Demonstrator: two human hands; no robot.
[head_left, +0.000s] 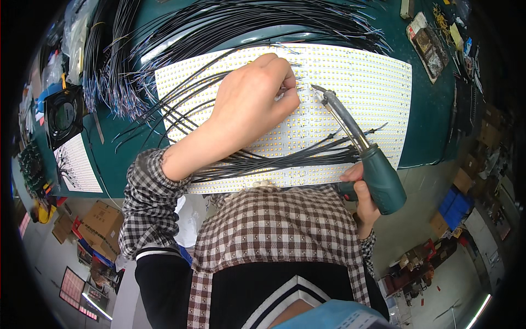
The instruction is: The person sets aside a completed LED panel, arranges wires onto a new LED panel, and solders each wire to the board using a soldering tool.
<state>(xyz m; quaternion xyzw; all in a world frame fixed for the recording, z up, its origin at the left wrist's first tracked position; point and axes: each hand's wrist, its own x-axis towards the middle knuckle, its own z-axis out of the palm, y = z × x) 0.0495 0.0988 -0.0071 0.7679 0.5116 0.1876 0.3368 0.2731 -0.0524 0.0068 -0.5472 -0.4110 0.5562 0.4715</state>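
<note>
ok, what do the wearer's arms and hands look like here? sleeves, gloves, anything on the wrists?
Both hands are bare: no gloves, rings or watch visible. The left hand comes out of a black-and-white checked shirt sleeve, pushed up the forearm, with a striped dark cuff below it. The right hand shows the same checked cuff at the wrist. No cables or markings on either arm.

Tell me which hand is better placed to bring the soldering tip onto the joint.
Right, probably. The right hand grips the soldering gun, its tip beside the left hand, which pins a wire on the LED panel.
</note>
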